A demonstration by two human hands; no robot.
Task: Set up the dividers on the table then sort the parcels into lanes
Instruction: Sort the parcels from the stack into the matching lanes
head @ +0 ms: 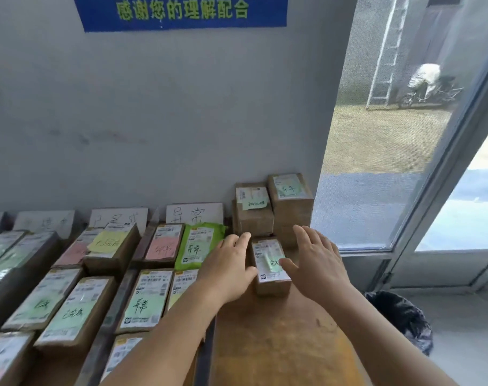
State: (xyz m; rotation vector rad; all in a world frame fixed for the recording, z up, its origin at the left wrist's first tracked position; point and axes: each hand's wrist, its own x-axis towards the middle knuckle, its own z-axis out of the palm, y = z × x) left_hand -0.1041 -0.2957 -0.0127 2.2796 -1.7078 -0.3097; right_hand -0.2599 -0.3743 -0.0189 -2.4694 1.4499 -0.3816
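A small cardboard parcel (269,267) with a white label and a green note lies on the wooden table (282,344) in the rightmost lane. My left hand (229,266) rests against its left side with straight fingers. My right hand (315,260) sits at its right side, fingers spread, thumb touching the label. Behind it stand two taller cardboard parcels (254,215), (291,201) against the wall. Dark strip dividers (112,316), (205,355) run front to back between lanes of labelled parcels (145,299). A green bag parcel (197,245) lies in the lane to the left.
White handwritten lane signs (194,213), (117,217) lean on the grey wall. The table's right edge borders a glass door (404,162). A black rubbish bag (404,319) sits on the floor at the right. A blue banner (181,11) hangs above.
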